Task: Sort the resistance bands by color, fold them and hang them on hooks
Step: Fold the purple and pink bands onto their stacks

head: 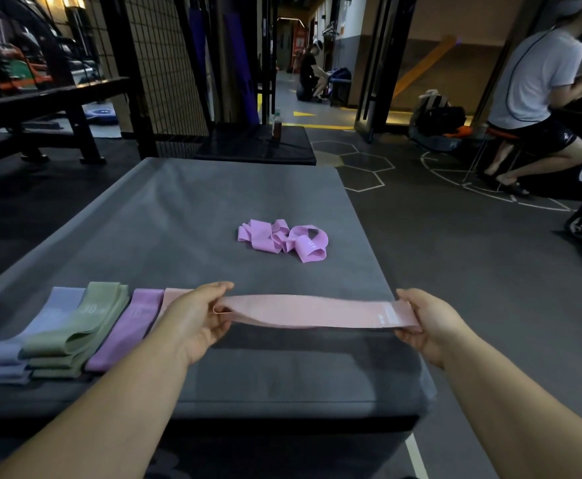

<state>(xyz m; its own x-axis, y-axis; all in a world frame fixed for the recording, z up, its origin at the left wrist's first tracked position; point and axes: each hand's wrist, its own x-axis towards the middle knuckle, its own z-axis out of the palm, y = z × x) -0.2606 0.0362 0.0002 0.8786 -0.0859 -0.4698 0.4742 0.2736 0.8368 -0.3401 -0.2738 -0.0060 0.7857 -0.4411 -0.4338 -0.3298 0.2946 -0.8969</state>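
From where I stand, the step in hand looks like folding. The person holds a pale pink band (310, 311) flat and level between both hands, just above the near part of the grey bench (185, 216). The left hand (192, 319) pinches one end between thumb and fingers. The right hand (424, 323) has its fingers curled round the other end, where a small white label shows. The band is pulled out to its full length, with only a slight sag along the lower edge.

I'd say the next move is to bring the two ends together so the band doubles over. It would then go down at the right end of the sorted row, beside the sliver of pink (173, 295) showing behind the left wrist. The ends need to meet squarely or the fold will sit crooked. I can see no hooks anywhere, so the hanging seems some way off.

Four colours lie side by side on the bench's near left:
- The lavender bands (30, 337) look like two or three pieces.
- The green stack (85, 326) has several layers, and I cannot count them surely.
- There is one purple band (127, 326).
- The pink sliver counts as at least one, mostly hidden.

Mid-bench, well apart from the hands, lies a tangled heap of thin purple bands (282, 238), not yet folded. Two or more, I'd guess, though the knot hides the true number
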